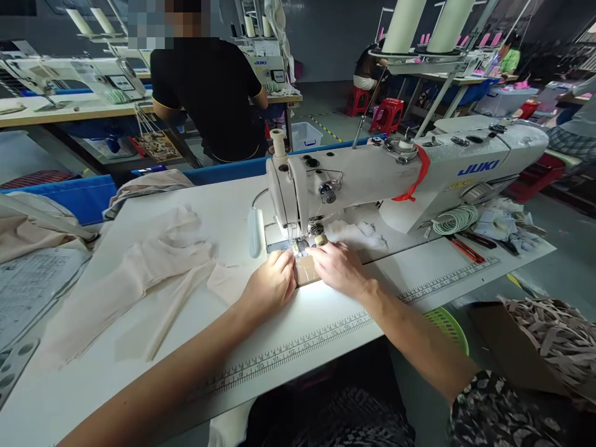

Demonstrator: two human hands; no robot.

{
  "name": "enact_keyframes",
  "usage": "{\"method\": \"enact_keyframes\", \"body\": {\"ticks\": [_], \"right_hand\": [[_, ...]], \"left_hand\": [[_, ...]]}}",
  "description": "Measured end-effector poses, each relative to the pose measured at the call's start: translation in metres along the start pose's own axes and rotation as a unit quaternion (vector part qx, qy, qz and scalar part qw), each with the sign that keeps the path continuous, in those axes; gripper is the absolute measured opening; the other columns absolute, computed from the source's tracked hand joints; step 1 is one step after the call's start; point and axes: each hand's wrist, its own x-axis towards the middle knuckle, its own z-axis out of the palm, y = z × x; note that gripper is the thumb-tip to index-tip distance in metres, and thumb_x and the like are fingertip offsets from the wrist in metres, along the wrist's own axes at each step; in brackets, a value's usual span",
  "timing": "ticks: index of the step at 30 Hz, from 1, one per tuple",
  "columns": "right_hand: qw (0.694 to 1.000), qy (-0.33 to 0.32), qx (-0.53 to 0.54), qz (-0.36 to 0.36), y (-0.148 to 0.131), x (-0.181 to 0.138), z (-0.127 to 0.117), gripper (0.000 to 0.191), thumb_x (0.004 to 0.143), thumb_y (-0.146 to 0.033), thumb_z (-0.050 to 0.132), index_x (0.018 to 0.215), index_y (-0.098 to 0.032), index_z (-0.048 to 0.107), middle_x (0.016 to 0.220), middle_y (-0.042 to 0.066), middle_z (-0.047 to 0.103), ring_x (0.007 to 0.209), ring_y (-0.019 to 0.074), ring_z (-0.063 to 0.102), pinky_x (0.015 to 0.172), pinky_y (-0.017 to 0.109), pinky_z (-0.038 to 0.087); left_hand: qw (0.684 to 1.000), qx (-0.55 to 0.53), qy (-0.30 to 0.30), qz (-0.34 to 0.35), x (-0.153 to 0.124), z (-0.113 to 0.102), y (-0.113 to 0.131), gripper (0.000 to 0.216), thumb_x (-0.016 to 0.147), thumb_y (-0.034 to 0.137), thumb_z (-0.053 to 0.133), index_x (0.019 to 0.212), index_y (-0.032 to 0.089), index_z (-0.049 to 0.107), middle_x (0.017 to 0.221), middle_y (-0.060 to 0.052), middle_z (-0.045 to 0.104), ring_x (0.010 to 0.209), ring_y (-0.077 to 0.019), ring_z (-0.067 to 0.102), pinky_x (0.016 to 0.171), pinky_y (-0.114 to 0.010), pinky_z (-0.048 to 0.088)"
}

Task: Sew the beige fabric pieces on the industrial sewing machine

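1. The left hand (pixel 272 282) lies knuckles up on the table (pixel 153 385), its fingers curled down onto the near left edge of a small tan fabric piece (pixel 307 271).
2. The right hand (pixel 338 267) lies flat and open on the right side of the same piece, fingertips pointing toward the presser foot (pixel 300 245). Neither hand grips anything; both press.
3. The tan fabric piece sits between the 2 hands on the bed of the white sewing machine (pixel 395 171), its far edge under the presser foot.
4. Judging from this, the stitching on this piece looks barely begun: most of it lies on the near side of the needle. No seam line is clear enough to tell.
5. A spread of pale fabric pieces (pixel 139 273) lies to the left of the left hand, well apart from the needle; whether they are sewn or waiting cannot be told.
6. A brown cardboard box (pixel 507 347) at lower right, below the table edge, is heaped with narrow tan strips (pixel 554 329).
7. A green basket (pixel 449 326) shows just behind the right forearm; its contents are hidden.
8. A white bin (pixel 305 133) stands on the floor beyond the table, too far away to see inside.
9. A person in black (pixel 209 93) stands at the next table.
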Motion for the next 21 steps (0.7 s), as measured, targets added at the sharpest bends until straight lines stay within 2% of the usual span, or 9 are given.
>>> {"method": "enact_keyframes", "body": {"ticks": [7,13,18,21], "right_hand": [[1.000,-0.013,0.019,0.004,-0.001,-0.004,-0.002,0.032,0.101,-0.009,0.051,0.113,-0.022,0.078,0.102,0.009,0.077,0.087,0.0234,0.068,0.084,0.037,0.051],[0.988,-0.007,0.098,0.117,0.004,0.009,-0.006,0.028,0.108,-0.023,0.049,0.110,-0.018,0.077,0.106,0.011,0.079,0.088,0.0211,0.070,0.073,0.030,0.045],[0.975,-0.015,0.149,0.163,0.015,0.024,-0.003,0.032,0.108,-0.032,0.051,0.087,-0.022,0.072,0.077,0.004,0.075,0.074,0.0184,0.067,0.068,0.027,0.039],[0.973,0.013,0.164,0.160,0.018,0.021,0.001,0.033,0.108,-0.034,0.051,0.084,-0.022,0.070,0.071,0.002,0.072,0.069,0.0167,0.064,0.065,0.026,0.036]], "left_hand": [[1.000,0.002,0.006,-0.003,0.000,0.003,0.001,0.038,0.103,0.017,0.043,0.122,0.005,0.073,0.118,-0.022,0.076,0.101,-0.0306,0.071,0.092,-0.046,0.066],[1.000,-0.012,-0.026,-0.011,0.000,0.001,0.000,0.040,0.104,0.018,0.040,0.125,0.007,0.073,0.122,-0.022,0.076,0.107,-0.0314,0.071,0.098,-0.048,0.064],[0.999,-0.026,-0.015,-0.011,0.000,0.001,-0.001,0.039,0.102,0.019,0.043,0.124,0.008,0.073,0.120,-0.022,0.075,0.106,-0.0321,0.071,0.093,-0.048,0.065],[0.999,-0.026,-0.018,-0.010,0.001,0.003,-0.002,0.038,0.101,0.019,0.045,0.125,0.009,0.073,0.121,-0.022,0.075,0.106,-0.0321,0.071,0.094,-0.049,0.065]]}}
